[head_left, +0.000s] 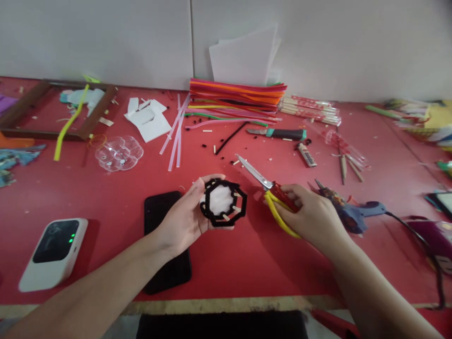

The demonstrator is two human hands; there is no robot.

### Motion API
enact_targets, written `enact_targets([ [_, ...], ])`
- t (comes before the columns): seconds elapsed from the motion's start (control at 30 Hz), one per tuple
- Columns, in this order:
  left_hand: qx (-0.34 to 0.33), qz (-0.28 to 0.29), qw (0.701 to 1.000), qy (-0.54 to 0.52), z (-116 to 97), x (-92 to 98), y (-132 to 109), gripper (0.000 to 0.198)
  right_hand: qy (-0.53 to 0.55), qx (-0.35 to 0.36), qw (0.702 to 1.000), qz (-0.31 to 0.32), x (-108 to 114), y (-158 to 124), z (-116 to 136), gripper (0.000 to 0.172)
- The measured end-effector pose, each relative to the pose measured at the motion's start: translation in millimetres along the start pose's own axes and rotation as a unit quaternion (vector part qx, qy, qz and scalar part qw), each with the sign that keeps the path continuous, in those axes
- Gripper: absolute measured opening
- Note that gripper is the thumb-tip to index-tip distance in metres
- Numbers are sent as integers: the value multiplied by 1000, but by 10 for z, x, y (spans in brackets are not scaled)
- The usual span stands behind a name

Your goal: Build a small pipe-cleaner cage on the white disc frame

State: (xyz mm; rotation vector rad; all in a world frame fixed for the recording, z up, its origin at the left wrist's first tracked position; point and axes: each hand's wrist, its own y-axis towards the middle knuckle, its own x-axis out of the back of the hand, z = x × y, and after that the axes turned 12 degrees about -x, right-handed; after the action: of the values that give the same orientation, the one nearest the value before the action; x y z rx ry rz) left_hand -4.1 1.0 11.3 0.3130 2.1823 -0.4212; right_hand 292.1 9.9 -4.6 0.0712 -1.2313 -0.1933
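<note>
My left hand [187, 207] grips a small black octagonal pipe-cleaner frame [243, 202], with a white middle and short pale sticks between its two black rings. Above the red tabletop to the right, my right hand [310, 212] has its fingers round the handles of a pair of scissors [263, 180]. One handle is yellow, the other red. The blades point up and left, away from the black frame, and look nearly closed. A black phone [167, 268] lies partly under my left wrist.
Pipe cleaners [236, 101] are heaped at the wall. A utility knife [286, 134], a lighter [306, 155] and a blue glue gun [353, 216] with its cord lie right. To the left are a white device [49, 270], a clear palette [119, 153] and a brown frame [45, 134].
</note>
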Motion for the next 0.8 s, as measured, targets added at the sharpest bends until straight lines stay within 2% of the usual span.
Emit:
enact_targets([
  [0.13, 1, -15, 1000, -9, 6, 6, -11, 44, 2, 8, 1000, -11, 39, -27, -36, 41],
  [0.37, -26, -51, 998, 31, 13, -22, -7, 47, 53, -16, 997, -45, 37, -37, 53, 42],
  [0.6, -25, -89, 995, 45, -34, -89, 11, 52, -33, -32, 998, -45, -34, -32, 38, 20],
  [0.67, -19, -90, 995, 44, -29, -100, 6, 52, -22, -18, 998, -55, -34, -24, 42, 17],
  [0.8, -3, -60, 997, 37, -5, -93, -4, 53, 10, 28, 996, -87, 16, 2, 80, 25],
])
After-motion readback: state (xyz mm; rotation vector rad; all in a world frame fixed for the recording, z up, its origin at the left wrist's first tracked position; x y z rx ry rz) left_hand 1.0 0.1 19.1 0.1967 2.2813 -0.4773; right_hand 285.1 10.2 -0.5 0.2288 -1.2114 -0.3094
